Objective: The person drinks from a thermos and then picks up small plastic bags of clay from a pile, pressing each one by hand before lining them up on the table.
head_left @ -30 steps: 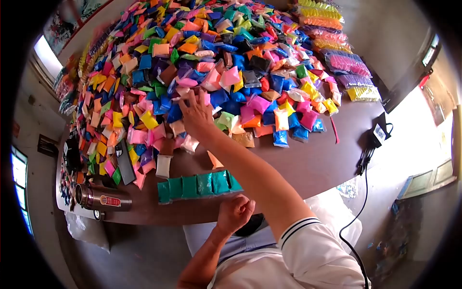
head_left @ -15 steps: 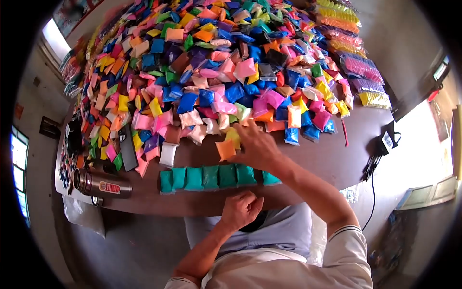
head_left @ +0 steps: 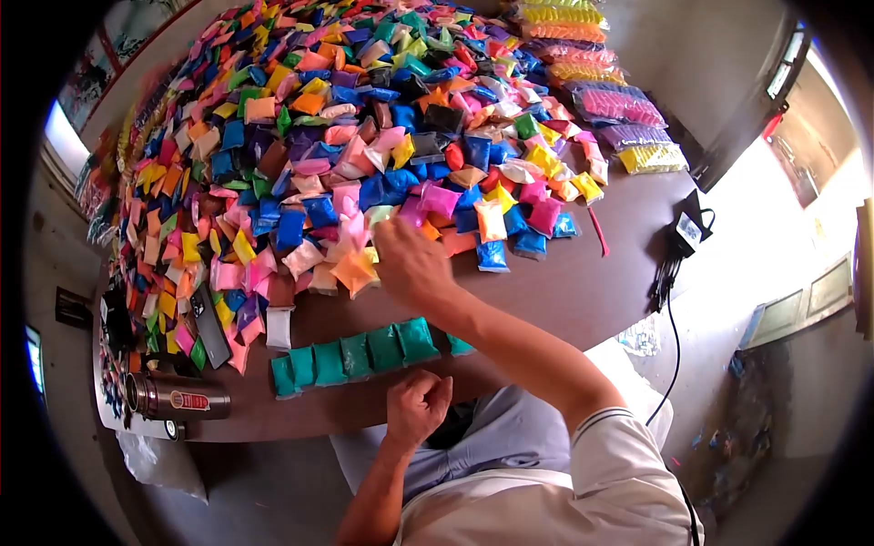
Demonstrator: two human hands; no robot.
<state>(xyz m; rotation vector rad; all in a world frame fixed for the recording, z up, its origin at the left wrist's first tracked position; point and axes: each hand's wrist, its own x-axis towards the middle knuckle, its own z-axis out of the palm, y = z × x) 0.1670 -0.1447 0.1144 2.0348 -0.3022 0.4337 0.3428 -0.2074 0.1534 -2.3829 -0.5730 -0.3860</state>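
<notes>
My right hand (head_left: 414,266) reaches over the near edge of a large heap of small coloured packets (head_left: 291,227). Its fingertips are blurred and partly hidden, so whether they grip anything does not show. Just left of it lies an orange packet (head_left: 355,271), with pale pink packets behind it. My left hand (head_left: 417,407) is closed in a loose fist at the table's front edge, with nothing visible in it. A row of teal packets (head_left: 356,355) lies side by side in front of me; one more teal packet (head_left: 460,346) sits apart, partly covered by my right forearm.
A steel flask (head_left: 182,398) lies on its side at the left, near a dark flat object (head_left: 210,329) and a white packet (head_left: 279,328). Clear bags of coloured items (head_left: 624,107) line the far right. A black adapter with cables (head_left: 685,238) sits at the table's right edge.
The view has shifted, moving the scene left. My right hand has moved away from me to the heap, and the orange packet now lies against the heap's edge. My left hand remains a fist.
</notes>
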